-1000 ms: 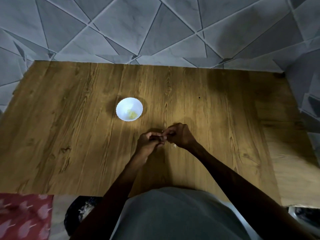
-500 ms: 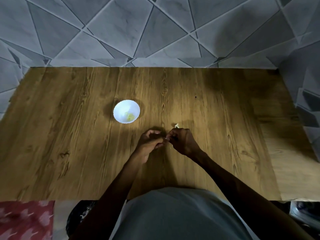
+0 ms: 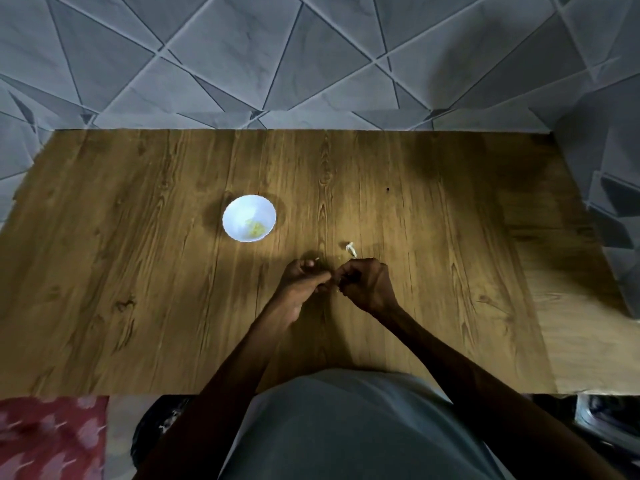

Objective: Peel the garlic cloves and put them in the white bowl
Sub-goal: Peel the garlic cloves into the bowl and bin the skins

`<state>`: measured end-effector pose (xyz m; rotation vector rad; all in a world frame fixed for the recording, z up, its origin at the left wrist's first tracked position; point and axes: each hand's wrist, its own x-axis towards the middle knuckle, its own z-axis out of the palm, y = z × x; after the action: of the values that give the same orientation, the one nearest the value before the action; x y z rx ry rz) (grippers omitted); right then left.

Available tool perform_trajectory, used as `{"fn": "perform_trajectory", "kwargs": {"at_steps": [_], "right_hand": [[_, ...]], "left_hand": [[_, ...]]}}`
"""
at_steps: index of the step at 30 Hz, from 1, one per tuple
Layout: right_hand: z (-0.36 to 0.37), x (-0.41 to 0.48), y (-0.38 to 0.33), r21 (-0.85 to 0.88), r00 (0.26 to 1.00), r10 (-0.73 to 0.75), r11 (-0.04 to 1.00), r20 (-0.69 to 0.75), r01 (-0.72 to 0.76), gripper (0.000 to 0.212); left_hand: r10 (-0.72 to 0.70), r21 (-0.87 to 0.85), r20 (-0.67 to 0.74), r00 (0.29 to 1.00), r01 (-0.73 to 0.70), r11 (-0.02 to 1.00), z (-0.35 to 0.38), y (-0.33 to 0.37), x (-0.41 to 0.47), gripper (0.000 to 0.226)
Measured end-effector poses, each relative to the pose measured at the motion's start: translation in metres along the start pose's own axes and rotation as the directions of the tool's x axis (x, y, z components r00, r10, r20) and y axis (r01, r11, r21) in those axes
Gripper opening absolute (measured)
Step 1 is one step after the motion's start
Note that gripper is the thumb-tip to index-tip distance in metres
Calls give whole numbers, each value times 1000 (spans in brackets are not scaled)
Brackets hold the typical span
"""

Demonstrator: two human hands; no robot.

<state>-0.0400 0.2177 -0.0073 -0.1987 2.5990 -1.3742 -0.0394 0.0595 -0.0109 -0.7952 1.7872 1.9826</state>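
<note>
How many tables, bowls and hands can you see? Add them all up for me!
Wooden table: 1
White bowl: 1
Hands: 2, the left hand and the right hand
Total: 4

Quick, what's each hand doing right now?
Left hand: fingers curled, pinching a small, mostly hidden piece, likely a garlic clove.
Right hand: fingers curled, pinching the same piece.

Head view, looking steeply down at table [image 3: 138, 271].
</note>
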Motion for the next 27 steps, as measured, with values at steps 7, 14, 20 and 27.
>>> {"fn": "perform_trajectory", "kwargs": {"at_steps": [7, 14, 20, 27], "right_hand": [[-12, 0, -3, 477, 945, 265, 816, 194, -327, 9], [-14, 2, -2, 527, 937, 262, 776, 232, -347, 13], [-17, 1, 0, 585, 935, 236, 731, 265, -350, 15], [-20, 7, -1, 386, 982, 142, 905, 124, -180, 12]], "left_hand": [[63, 34, -4, 998, -63, 997, 2, 0, -3, 37], [44, -43, 72, 996, -41, 998, -2, 2, -5, 35], [45, -47, 127, 991, -39, 998, -5, 6, -4, 33], [40, -86, 139, 989, -28, 996, -6, 7, -6, 27]]}}
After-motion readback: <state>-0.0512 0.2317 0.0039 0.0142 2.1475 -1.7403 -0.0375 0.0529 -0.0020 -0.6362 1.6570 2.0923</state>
